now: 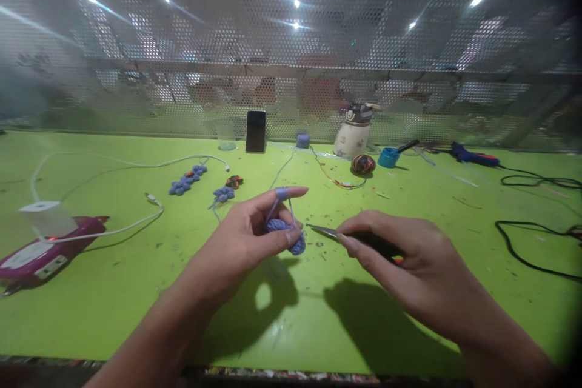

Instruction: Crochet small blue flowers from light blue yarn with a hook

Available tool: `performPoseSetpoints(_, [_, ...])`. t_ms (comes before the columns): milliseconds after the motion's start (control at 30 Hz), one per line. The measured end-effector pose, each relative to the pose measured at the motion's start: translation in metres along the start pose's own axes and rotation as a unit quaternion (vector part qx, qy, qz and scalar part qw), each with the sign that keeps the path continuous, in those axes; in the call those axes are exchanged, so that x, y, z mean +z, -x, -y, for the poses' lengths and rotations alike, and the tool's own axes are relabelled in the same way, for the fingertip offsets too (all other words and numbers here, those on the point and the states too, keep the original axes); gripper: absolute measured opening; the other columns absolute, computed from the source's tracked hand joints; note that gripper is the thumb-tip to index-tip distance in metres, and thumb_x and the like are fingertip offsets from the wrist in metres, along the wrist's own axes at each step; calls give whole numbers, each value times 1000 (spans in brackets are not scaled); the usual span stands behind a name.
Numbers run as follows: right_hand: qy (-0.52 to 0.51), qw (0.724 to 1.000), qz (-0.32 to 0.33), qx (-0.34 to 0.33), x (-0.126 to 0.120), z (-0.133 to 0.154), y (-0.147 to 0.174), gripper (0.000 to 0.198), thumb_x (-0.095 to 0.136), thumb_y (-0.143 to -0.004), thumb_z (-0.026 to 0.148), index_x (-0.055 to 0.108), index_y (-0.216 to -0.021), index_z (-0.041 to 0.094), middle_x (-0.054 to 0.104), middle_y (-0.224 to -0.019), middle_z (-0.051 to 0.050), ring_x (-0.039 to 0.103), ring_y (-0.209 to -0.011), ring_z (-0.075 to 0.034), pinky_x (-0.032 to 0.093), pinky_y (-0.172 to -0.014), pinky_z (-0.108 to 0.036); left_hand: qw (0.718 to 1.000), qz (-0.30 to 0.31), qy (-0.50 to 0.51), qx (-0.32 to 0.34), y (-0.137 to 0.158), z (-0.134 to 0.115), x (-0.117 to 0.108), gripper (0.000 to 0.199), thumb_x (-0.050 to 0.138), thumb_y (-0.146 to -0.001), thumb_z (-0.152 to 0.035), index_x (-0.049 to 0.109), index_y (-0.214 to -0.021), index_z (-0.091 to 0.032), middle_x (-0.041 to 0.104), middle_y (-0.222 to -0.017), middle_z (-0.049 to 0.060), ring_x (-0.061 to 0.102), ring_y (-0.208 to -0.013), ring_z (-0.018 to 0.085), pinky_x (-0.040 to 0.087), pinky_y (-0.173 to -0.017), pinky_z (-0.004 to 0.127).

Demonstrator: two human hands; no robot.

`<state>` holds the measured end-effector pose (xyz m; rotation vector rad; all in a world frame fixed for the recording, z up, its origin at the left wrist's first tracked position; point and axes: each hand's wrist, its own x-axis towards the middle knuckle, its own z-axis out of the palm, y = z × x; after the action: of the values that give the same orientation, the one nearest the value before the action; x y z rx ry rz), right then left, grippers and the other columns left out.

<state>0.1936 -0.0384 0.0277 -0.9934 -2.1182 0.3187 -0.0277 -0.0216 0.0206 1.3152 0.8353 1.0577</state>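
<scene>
Between the thumb and fingers of my left hand (pixel 248 233) is a small purple crochet piece (pixel 278 226). Purple yarn (pixel 282 193) wraps round the raised index finger and runs back to a purple yarn ball (pixel 302 140) at the rear of the table. My right hand (pixel 400 248) grips a crochet hook (pixel 324 231) with a metal shaft and a dark handle, partly hidden by the fingers. The hook's tip points left, a little apart from the crochet piece. Left of my hands lie a purple crocheted strip (pixel 188 180) and a smaller purple and orange piece (pixel 225 194).
A purple power strip (pixel 50 257) with white cables sits at the left. Toward the back stand a phone (pixel 255 131), a clear cup (pixel 226 136), a white bottle (pixel 352 133), a multicoloured yarn ball (pixel 363 163) and a blue container (pixel 388 157). A blue glue gun (pixel 475 155) lies at right.
</scene>
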Motion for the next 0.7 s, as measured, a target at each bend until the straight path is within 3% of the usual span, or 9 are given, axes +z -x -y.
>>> performPoseSetpoints(133, [-53,997,7,53,2,0,-4,11,62,-90,20,70,-98,22,75,-87,-1,68,-73,-14,50,-62,-22,1000,20,22,-6,0,1,2,54,74,-79,-17,58,-131,-20,63,-78,-1,57,-71,13,44,-64,26])
performPoseSetpoints(267, [-82,994,43,54,9,1,-6,14,60,-90,16,71,-99,20,76,-91,-1,68,-78,-14,51,-70,-24,997,54,45,-15,0,5,2,57,75,-80,-20,55,-134,-22,63,-78,0,56,-69,13,44,-60,25])
performPoseSetpoints(400, [-125,987,66,83,15,2,-8,12,60,-91,19,71,-93,18,71,-80,0,61,-71,-12,46,-64,-23,997,60,46,-17,-2,6,2,60,75,-81,-20,53,-136,-25,63,-79,-1,56,-70,12,45,-62,24])
performPoseSetpoints(567, [-243,947,112,179,23,0,-9,15,60,-91,25,66,-82,15,54,-65,3,43,-55,-8,33,-49,-21,998,53,33,-22,-2,3,3,65,76,-80,-21,51,-140,-25,62,-78,-1,55,-71,13,45,-64,25])
performPoseSetpoints(700, [-320,907,123,245,28,-2,-9,24,61,-90,34,58,-76,15,46,-60,5,37,-49,-7,27,-45,-20,999,35,26,-2,-2,6,6,63,75,-80,-19,52,-139,-24,62,-79,-1,56,-72,13,46,-65,26])
